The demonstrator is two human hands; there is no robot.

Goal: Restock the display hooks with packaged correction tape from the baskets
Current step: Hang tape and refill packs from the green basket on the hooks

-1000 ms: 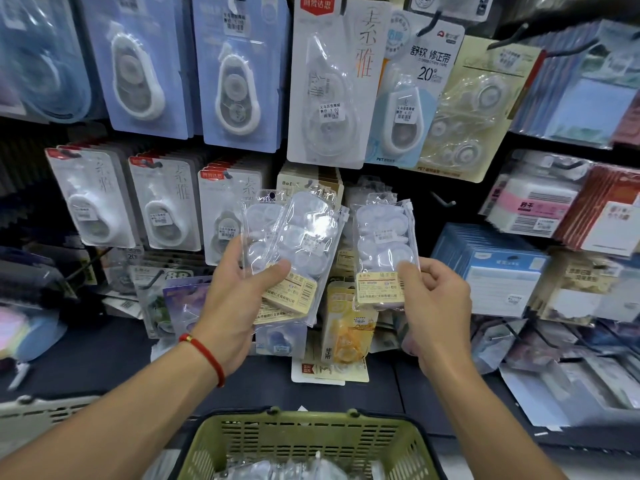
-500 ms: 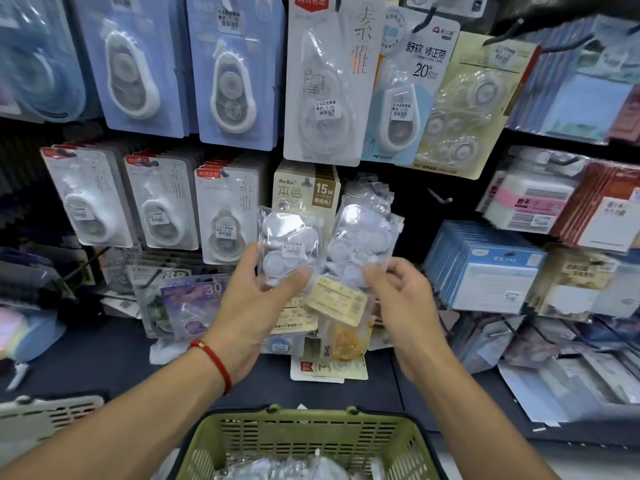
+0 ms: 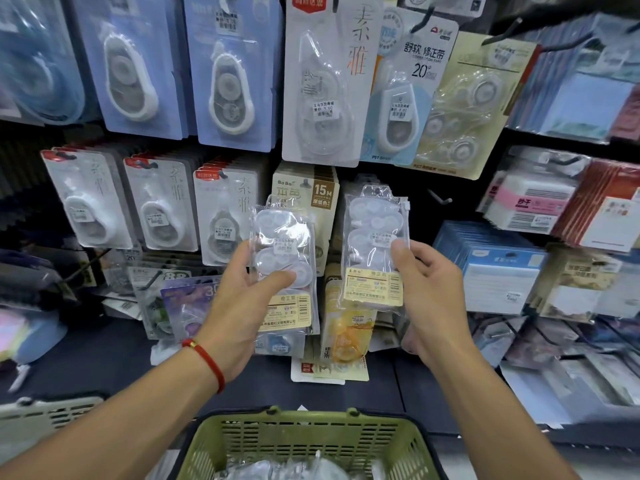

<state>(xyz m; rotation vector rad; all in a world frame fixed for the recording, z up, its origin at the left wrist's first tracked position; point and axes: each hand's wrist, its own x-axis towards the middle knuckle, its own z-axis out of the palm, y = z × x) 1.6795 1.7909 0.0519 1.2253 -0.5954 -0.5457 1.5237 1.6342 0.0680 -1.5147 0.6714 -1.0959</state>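
Note:
My left hand (image 3: 239, 306) grips a clear bag of white correction tapes (image 3: 284, 258) with a yellow label at its bottom; more such packs may lie behind it. My right hand (image 3: 429, 289) holds a single matching pack (image 3: 374, 244) upright, its hang hole at the top. Both packs are in front of the hanging display, apart from each other. A bare black hook (image 3: 438, 197) sticks out just right of the right-hand pack. Below, a green basket (image 3: 304, 441) holds more clear packs.
Carded correction tapes hang in rows: blue cards (image 3: 228, 67) above, white cards (image 3: 159, 202) at left. A BoBo 15M pack (image 3: 308, 192) hangs behind my hands. Sticky-note stacks (image 3: 498, 271) fill the right. A white basket (image 3: 52, 410) sits at lower left.
My right hand has drawn one pack off the left-hand bundle, moved it to the right and turned it upright. My left hand stayed roughly in place with its pack.

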